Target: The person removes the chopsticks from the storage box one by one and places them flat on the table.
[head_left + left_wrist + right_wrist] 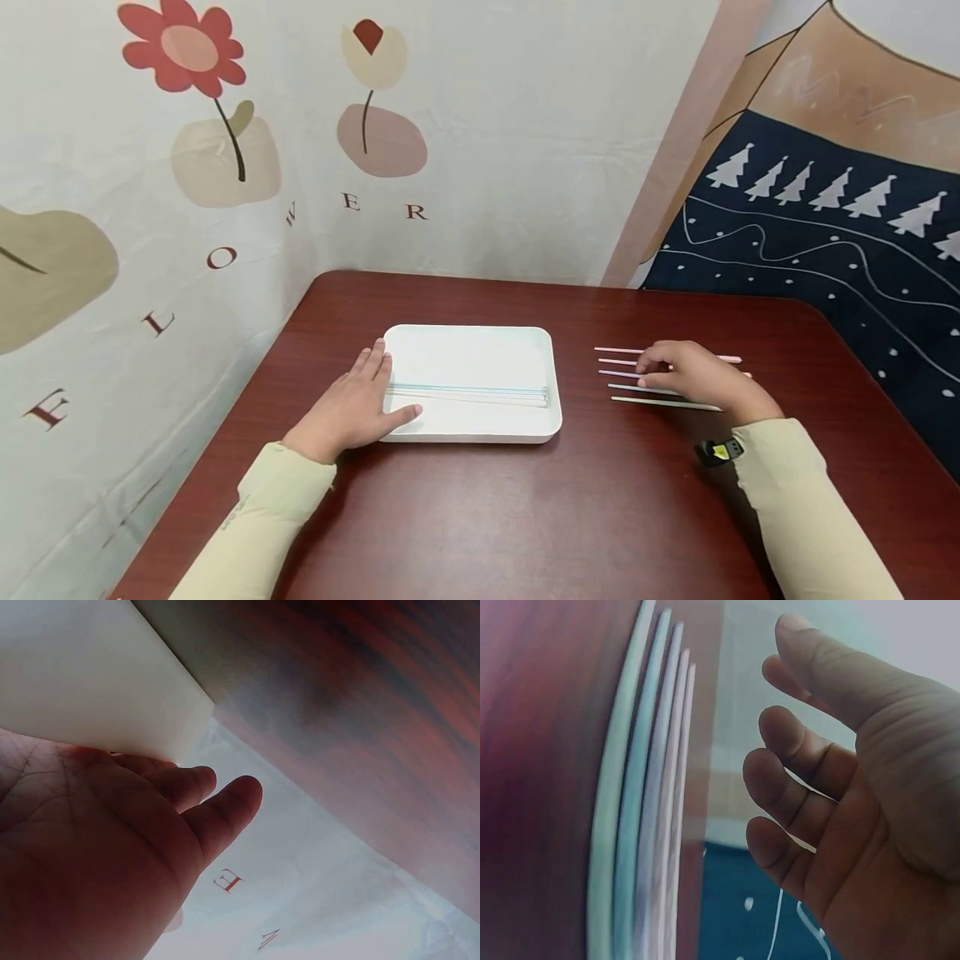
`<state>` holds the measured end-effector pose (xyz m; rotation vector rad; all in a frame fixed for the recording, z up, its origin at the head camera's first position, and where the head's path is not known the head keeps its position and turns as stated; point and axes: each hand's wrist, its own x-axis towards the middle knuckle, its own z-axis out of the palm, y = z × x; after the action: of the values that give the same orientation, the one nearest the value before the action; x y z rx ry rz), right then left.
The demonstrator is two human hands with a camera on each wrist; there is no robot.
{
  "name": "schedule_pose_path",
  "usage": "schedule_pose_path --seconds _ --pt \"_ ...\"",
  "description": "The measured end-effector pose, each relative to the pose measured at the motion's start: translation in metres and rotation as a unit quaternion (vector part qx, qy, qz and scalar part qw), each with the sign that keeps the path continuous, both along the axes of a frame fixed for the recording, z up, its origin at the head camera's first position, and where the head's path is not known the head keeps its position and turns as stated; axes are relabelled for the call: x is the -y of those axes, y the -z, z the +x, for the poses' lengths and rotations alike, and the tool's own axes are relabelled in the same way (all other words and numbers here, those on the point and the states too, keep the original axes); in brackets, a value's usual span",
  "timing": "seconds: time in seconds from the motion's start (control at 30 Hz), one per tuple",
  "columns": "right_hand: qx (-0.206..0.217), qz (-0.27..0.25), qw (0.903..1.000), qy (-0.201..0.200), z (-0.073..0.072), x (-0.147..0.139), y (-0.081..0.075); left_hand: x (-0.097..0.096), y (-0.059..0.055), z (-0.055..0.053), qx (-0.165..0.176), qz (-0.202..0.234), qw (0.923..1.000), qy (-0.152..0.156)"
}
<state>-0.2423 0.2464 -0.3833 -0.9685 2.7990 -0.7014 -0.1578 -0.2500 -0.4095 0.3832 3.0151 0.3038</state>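
My left hand rests against the left end of a white tray, fingers extended along its edge and thumb over the near left corner. In the left wrist view the pale tray wall hides part of that hand. Several thin, straw-like pastel sticks lie lengthwise inside the tray. To the right, my right hand hovers over a row of pastel sticks, among them a pale green one. The right wrist view shows this hand with loosely bent fingers, apart from the green stick and the blue one.
A dark red-brown table carries everything. Behind and to the left hangs a white printed cloth with flowers and letters. At the right stands a dark blue cloth with white trees. A black band sits at the right wrist.
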Motion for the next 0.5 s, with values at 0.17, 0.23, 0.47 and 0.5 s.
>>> schedule_pose_path --seconds 0.17,0.23,0.47,0.5 --pt "-0.003 -0.007 0.9997 -0.024 -0.01 0.025 -0.005 -0.001 0.001 0.001 0.001 0.002 1.0 0.001" --pt "0.001 -0.011 0.9994 -0.033 -0.014 0.035 -0.008 0.0 0.001 0.001 0.004 0.0 1.0 -0.001" --pt "-0.006 -0.014 0.9981 -0.059 -0.023 0.076 -0.02 0.001 0.002 -0.002 0.004 0.0 1.0 -0.003" --pt "-0.005 -0.013 0.9979 -0.064 -0.024 0.083 -0.021 0.001 0.002 -0.002 0.006 -0.003 1.0 -0.005"
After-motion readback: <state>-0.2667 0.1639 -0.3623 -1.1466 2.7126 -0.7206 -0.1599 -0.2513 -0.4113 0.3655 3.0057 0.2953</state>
